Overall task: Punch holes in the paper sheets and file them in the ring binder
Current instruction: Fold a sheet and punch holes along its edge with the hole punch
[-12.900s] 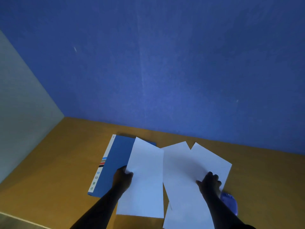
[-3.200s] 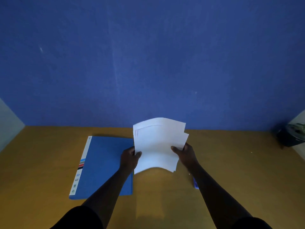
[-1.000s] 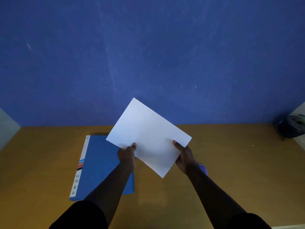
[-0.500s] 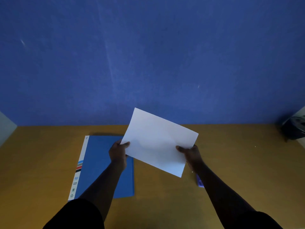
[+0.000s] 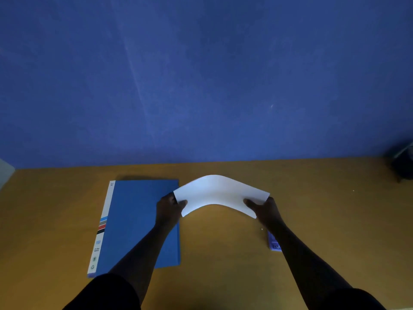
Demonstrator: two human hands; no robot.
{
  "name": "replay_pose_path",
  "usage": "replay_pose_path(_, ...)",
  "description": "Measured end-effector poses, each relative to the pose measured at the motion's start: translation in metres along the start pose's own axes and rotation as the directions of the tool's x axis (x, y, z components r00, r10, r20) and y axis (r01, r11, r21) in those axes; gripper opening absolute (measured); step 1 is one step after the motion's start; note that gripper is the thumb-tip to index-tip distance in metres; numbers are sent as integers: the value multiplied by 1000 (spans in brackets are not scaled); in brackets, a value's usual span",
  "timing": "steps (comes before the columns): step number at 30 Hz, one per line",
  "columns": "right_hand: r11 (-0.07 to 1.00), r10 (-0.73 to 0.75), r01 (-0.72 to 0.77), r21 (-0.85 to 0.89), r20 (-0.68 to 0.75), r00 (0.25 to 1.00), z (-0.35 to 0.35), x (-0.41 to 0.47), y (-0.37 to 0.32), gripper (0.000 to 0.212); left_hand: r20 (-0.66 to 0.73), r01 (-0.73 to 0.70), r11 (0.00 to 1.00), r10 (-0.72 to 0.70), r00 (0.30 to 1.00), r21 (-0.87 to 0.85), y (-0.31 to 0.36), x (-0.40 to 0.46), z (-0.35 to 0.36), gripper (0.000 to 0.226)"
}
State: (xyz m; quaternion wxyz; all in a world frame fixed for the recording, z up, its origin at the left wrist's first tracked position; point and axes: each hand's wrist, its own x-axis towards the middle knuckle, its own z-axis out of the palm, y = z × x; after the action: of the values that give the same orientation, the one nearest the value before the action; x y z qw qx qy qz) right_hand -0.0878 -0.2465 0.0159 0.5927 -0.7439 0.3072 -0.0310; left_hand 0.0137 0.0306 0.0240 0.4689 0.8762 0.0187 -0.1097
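Both hands, left hand [image 5: 170, 205] and right hand [image 5: 263, 208], pinch the paper sheets [image 5: 220, 193] at opposite short edges; light and limp, they arch upward and likely need edge support.

— Binders? 
— One blue ring binder [image 5: 138, 220], flat on the tabletop [image 5: 223, 253].
— Paper?
— One white stack of sheets [image 5: 220, 193]; number of sheets impossible to tell.
— Hands?
— Two: left hand [image 5: 168, 209], right hand [image 5: 267, 209].
— Anything else?
— One small blue thing [image 5: 273, 242], half hidden; one dark object [image 5: 403, 166] at the far right.
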Motion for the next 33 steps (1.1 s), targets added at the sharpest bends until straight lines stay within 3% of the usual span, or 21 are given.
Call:
replay_pose_path(5, 1000, 21, -21, 7, 12, 1000, -4, 3, 22, 73, 7, -35, 999, 34, 999, 12, -4, -6, 13, 33)
replay_pose_path(15, 999, 8, -7, 45, -23, 1000, -15, 6, 19, 23, -96, 29, 996, -38, 995, -89, -1, 1, 26, 24)
replay_pose_path(17, 998, 8, -8, 63, 4, 1000, -19, 5, 21, 21, -111, 53, 995, -62, 992, -79, -4, -1, 28, 25)
replay_pose_path(21, 998, 44, -45, 38, 36, 998, -21, 5, 22, 21, 8, 58, 988, -58, 998, -142, -9, -1, 31, 30)
replay_pose_path(29, 999, 17, -17, 26, 23, 1000, -26, 11, 29, 31, -6, 71, 982, -74, 997, -175, -10, -2, 34, 32)
replay_pose_path(33, 999, 47, -47, -2, 94, 994, -28, 9, 38, 29, 35, 82, 985, -77, 996, -152, -18, -9, 38, 36)
